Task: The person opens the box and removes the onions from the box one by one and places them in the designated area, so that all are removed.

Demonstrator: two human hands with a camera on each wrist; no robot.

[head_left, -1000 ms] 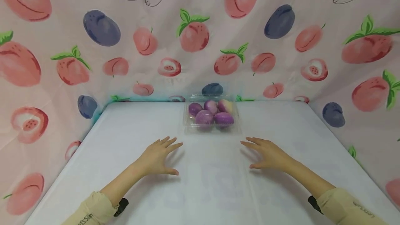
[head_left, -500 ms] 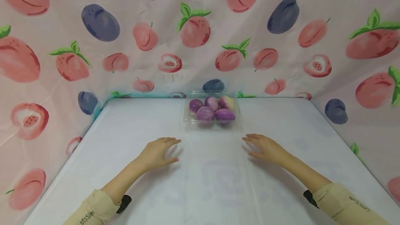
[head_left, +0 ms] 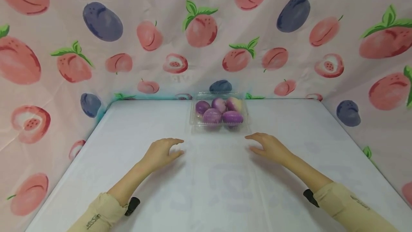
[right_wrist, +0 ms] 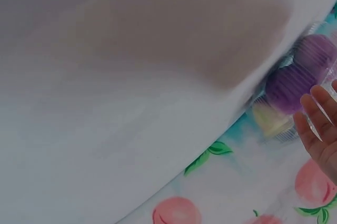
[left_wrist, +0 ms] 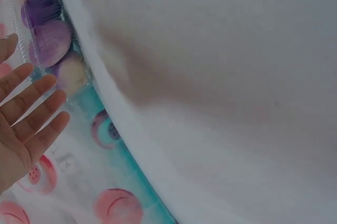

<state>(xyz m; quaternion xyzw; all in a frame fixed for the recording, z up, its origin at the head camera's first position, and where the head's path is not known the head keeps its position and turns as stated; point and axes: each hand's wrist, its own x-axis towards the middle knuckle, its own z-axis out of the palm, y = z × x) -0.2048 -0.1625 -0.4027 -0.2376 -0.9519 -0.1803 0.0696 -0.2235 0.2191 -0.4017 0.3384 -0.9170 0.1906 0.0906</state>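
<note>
A clear plastic clamshell box point(head_left: 196, 120) sits at the far middle of the table, lid down. Inside it lie several purple round fruits or vegetables point(head_left: 212, 117), one with a pale yellow patch point(head_left: 234, 104). Over the table, short of the box and to its left, my left hand point(head_left: 162, 153) holds nothing, fingers extended and thumb apart. My right hand point(head_left: 271, 146) mirrors it on the right, also with nothing in it. Both wrist views show straight, spread fingers, with the box point(left_wrist: 26, 23) beyond the left hand and purple pieces point(right_wrist: 289, 88) beyond the right.
A white cloth point(head_left: 219, 189) covers the table. Behind the box and along both sides rises a pink fruit-print curtain point(head_left: 154, 10), close to the table's back edge. Beige sleeves point(head_left: 101, 212) and dark wrist straps point(head_left: 132, 206) show on the forearms.
Both hands have moved slightly forward toward the box, their thumbs closer to the fingers than before. The head view has tilted down a little. The box stays in its place.
</note>
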